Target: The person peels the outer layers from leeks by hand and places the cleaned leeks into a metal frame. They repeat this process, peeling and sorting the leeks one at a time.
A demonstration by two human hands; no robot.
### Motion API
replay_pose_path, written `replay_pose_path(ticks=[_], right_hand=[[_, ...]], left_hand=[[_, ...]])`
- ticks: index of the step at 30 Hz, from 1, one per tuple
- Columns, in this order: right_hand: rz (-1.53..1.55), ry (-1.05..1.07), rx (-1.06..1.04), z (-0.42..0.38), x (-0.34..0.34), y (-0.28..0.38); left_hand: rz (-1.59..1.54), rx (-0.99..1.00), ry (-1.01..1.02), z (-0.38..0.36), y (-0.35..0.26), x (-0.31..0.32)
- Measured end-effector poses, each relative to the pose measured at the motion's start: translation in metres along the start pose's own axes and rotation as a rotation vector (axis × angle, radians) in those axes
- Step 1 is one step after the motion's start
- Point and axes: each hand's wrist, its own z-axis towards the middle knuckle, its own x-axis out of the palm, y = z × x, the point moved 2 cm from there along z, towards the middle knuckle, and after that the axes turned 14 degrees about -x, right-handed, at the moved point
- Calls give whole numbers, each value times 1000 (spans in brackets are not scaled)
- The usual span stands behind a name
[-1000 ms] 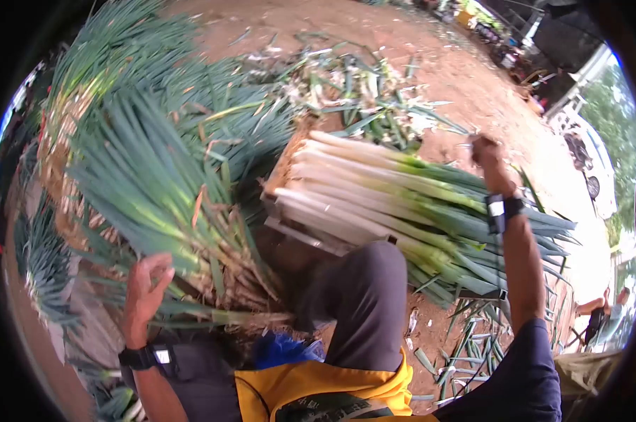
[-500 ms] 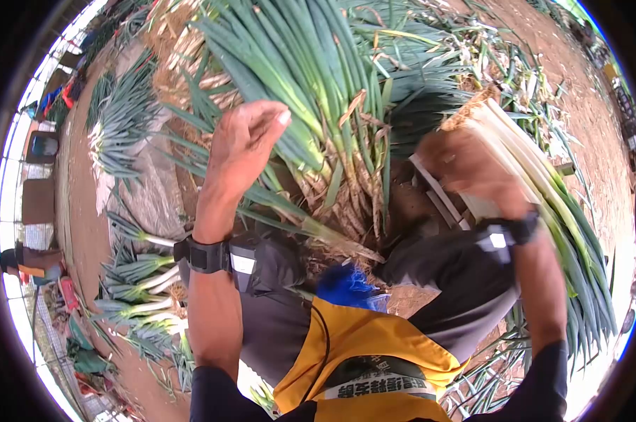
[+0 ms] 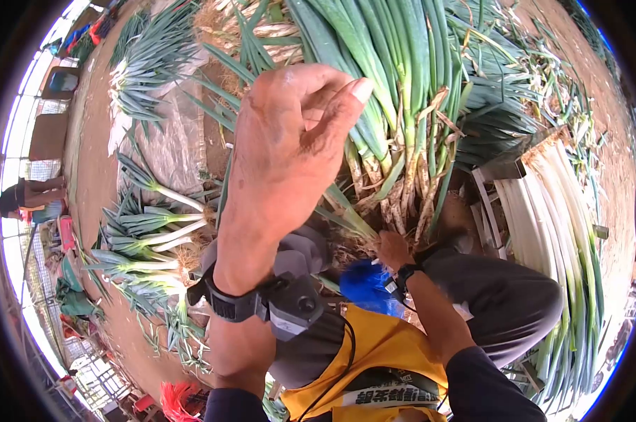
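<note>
My left hand [image 3: 297, 133] is raised close to the camera, thumb and fingers curled together; whatever they might hold is hidden. Low between my knees, my right hand [image 3: 392, 249] closes around the root end of a green onion [image 3: 352, 216], whose stalk slants up left and passes behind my left hand. Just beyond lies a large pile of untrimmed green onions [image 3: 409, 84], with soil and dry skins on their bases. At the right, a bundle of cleaned green onions [image 3: 543, 204], white stems together, rests against a metal frame [image 3: 497, 169].
Several loose green onions [image 3: 167, 243] lie on the ground at left. Another heap [image 3: 153, 63] sits on a plastic sheet [image 3: 164, 141] farther back. A blue bag-like thing [image 3: 369, 287] is between my legs. Red strings [image 3: 181, 401] lie lower left. Leaf scraps [image 3: 554, 98] cover the ground upper right.
My right hand has moved from the cleaned bundle down left to the green onion's root end. My left hand has come closer to the camera. The view has turned.
</note>
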Motion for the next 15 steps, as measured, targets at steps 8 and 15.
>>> replay_pose_path(ticks=[8, 15], right_hand=[[304, -290, -260, 53, -120, 80], [309, -478, -215, 32, -429, 92]], left_hand=[[-25, -244, 92, 0, -21, -12], [-94, -260, 37, 1, -19, -21]])
